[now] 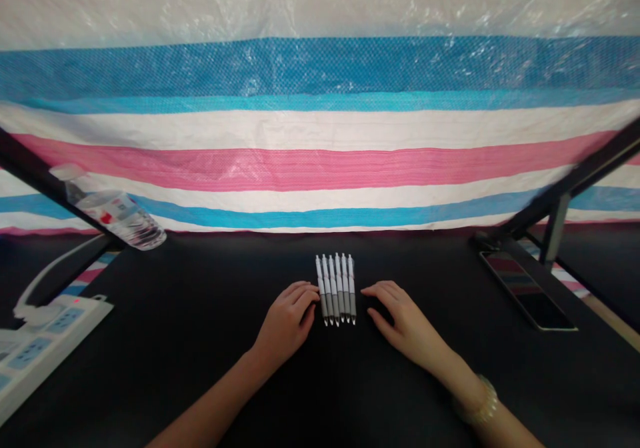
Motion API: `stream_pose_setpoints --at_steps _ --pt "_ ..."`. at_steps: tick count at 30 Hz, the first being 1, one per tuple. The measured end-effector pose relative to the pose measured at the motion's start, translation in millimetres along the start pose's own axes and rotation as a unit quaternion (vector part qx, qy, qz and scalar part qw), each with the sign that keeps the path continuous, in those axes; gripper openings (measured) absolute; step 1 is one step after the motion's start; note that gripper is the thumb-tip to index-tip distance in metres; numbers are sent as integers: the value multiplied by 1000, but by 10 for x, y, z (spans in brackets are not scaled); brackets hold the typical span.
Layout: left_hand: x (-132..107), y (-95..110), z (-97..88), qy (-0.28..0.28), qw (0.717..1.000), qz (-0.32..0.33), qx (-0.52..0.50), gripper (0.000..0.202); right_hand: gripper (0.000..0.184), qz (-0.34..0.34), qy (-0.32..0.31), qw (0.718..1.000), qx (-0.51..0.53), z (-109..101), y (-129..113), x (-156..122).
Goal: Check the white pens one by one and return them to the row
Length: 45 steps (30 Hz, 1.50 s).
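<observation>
Several white pens with grey grips (335,289) lie side by side in a row, their tips toward me, on the black table (225,275). My left hand (289,315) rests just left of the row, its fingertips close to the leftmost pen; whether they touch it I cannot tell. On the other side my right hand (400,318) lies a small gap away from the rightmost pen, thumb and fingers apart. Neither hand holds anything. A beaded bracelet (486,401) circles my right wrist.
A white power strip (55,348) with a plugged-in cable lies at left. Behind it a clear water bottle (117,215) stands near a black frame bar. A phone (527,291) lies at right beside another bar (555,198). A striped plastic sheet (320,168) hangs behind the table.
</observation>
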<state>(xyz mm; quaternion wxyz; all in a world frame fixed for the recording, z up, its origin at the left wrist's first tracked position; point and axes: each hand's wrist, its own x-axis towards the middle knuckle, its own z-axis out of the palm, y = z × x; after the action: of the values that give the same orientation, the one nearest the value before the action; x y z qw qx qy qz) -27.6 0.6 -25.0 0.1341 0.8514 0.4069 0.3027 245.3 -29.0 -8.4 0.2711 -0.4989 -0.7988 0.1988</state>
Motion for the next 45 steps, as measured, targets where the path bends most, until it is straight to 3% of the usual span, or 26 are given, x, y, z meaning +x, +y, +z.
stream_pose_setpoints --at_steps 7,15,35,45 --pt "-11 71 22 -58 998 21 16 26 47 -13 -55 998 0 -136 95 -3" --pt "-18 137 31 -82 995 51 21 35 77 -23 -89 995 -24 -117 62 -36" --pt "-37 158 37 -111 990 81 37 50 57 -59 -85 993 -51 -66 12 -24" --pt "-49 231 53 -116 989 94 13 48 66 -54 -109 992 -34 -95 12 -30"
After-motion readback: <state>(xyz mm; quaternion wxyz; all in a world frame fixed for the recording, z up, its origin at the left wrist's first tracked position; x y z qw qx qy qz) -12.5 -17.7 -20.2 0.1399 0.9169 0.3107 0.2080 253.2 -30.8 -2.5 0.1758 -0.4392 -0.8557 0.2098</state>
